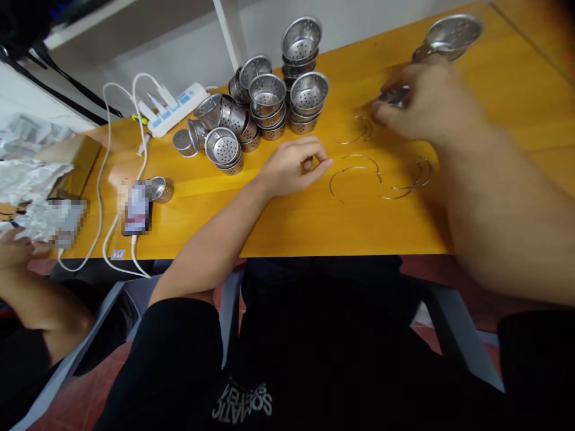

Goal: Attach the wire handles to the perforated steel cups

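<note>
My right hand (424, 99) is smeared by motion at the upper right. A shiny metal piece (395, 97) shows between its thumb and fingers; the blur hides its exact kind. Just beyond that hand, a perforated metal cup (456, 36) lies tilted, with another metal rim beside it. My left hand (296, 164) rests on the table with fingers curled and the thumb close to the index fingertip; nothing shows in it. Thin curved wire pieces (354, 168) lie between my hands, with more wire arcs (411, 190) under the right forearm.
Several perforated metal cups (267, 96) stand stacked or lie tipped along the wall. A power strip (179, 111) with white cables, a phone (137, 209) and a small metal cup (162, 189) sit left. Another person's hand (15, 248) is at the far left, near plastic bags (38, 179).
</note>
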Demonstrator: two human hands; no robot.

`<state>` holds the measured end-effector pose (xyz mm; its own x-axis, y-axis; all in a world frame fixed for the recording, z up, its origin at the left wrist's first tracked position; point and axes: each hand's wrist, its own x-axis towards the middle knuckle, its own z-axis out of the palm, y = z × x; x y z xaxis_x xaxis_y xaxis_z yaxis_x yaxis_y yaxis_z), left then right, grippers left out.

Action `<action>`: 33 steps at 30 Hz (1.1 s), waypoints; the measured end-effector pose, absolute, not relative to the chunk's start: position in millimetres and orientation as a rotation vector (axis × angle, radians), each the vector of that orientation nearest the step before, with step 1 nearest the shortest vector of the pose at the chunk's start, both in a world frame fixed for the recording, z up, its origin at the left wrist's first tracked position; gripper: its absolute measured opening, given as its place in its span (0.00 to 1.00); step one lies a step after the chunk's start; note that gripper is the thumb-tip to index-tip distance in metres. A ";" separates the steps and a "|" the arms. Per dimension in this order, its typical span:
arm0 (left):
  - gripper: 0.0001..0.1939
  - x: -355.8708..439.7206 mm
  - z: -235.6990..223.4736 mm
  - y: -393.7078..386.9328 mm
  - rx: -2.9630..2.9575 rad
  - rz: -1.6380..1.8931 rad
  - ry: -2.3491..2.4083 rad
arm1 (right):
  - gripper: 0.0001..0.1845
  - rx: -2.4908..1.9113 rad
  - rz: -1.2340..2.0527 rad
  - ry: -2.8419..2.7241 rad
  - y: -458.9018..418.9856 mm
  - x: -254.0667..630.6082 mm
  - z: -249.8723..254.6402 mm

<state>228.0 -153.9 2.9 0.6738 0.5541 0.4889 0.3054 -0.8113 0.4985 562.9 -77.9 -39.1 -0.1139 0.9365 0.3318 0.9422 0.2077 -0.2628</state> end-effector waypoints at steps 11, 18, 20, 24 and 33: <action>0.12 224.3 -10.3 -145.1 2.262 0.891 0.726 | 0.20 -1.751 0.132 -2.087 -98.1 545.5 -18.4; 0.07 224.4 -17.5 -140.3 2.185 0.921 0.752 | 0.17 -1.555 0.023 -2.035 -120.4 520.1 12.6; 0.17 224.7 -22.0 -137.4 2.125 0.926 0.797 | 0.15 -1.387 0.007 -2.046 -129.8 507.1 21.0; 0.38 227.0 -28.9 -132.5 2.042 0.921 0.838 | 0.16 -1.097 0.219 -2.153 -149.3 479.3 29.7; 0.40 224.3 -34.9 -125.3 2.087 0.933 0.851 | 0.19 -0.861 0.503 -2.198 -164.9 458.4 33.2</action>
